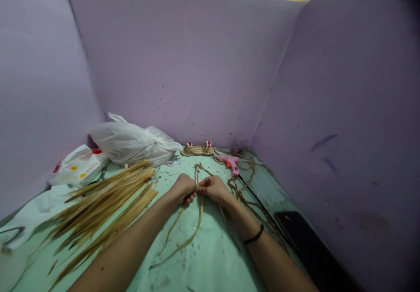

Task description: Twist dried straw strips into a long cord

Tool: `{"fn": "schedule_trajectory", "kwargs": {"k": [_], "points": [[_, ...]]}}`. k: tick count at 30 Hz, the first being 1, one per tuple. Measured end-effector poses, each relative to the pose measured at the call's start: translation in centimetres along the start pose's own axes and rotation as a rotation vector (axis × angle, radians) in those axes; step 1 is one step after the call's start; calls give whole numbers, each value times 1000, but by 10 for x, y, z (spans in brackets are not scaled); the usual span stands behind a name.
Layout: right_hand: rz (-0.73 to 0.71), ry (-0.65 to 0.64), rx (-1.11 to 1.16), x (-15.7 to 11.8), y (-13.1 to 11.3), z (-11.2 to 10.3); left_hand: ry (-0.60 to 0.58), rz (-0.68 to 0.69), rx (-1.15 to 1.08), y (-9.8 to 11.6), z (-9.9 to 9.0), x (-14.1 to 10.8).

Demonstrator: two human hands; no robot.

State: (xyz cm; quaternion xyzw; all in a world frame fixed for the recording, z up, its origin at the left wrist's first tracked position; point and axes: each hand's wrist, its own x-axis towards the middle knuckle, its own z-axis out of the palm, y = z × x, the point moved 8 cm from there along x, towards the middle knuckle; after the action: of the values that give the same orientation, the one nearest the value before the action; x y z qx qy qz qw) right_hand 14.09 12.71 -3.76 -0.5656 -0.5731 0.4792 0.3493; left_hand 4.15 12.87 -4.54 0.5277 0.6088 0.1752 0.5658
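Close together over the pale green surface, my two hands pinch one braid of dried plant strands (198,172). My left hand (184,189) is closed on it with the fingers curled. From the other side, my right hand (212,188) grips it between thumb and fingers. The braided end runs away from me, past the hands. Loose flat strands (199,222) hang from the grip toward me. Under the fingers, the exact crossing of the strands is hidden. A black band (254,235) circles my right wrist.
A bundle of dried strips (108,204) lies left, near a white plastic bag (134,141) and a white packet (80,165). Right are a pink glue gun (231,163), its black cord and a dark flat object (311,244). A woven piece (197,150) sits by the purple wall (183,64).
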Motion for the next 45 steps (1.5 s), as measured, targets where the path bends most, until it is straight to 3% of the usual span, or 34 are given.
{"fn": "schedule_trajectory", "kwargs": {"k": [2,6,10,15,21,23,26,30,34,37,41,45], "points": [[-52,81,-203,-2,-5,-2,98,16,88,-2,-6,3],[-117,218,-523,-14,-22,-9,268,226,224,7,-13,6],[-84,286,-674,-24,-33,-15,201,226,46,1,-5,10],[-40,233,-681,-32,-39,-5,136,96,-74,1,-3,1],[-144,207,-734,-37,-50,11,-49,23,-122,-1,-7,-3],[-147,141,-676,-33,-47,10,-79,41,-123,-3,-9,0],[-41,47,-401,-23,-35,-3,-158,54,-163,-3,-7,4],[171,195,134,-19,-22,-27,-302,47,-224,-1,-1,1],[325,-69,416,-24,-15,11,-329,60,-220,1,-1,-1],[334,-104,382,-22,-6,23,-272,86,-126,3,-2,-3],[282,-28,212,-13,5,17,-58,109,178,9,-14,-8],[275,-10,203,-11,7,14,66,205,372,24,-26,-14]]}}
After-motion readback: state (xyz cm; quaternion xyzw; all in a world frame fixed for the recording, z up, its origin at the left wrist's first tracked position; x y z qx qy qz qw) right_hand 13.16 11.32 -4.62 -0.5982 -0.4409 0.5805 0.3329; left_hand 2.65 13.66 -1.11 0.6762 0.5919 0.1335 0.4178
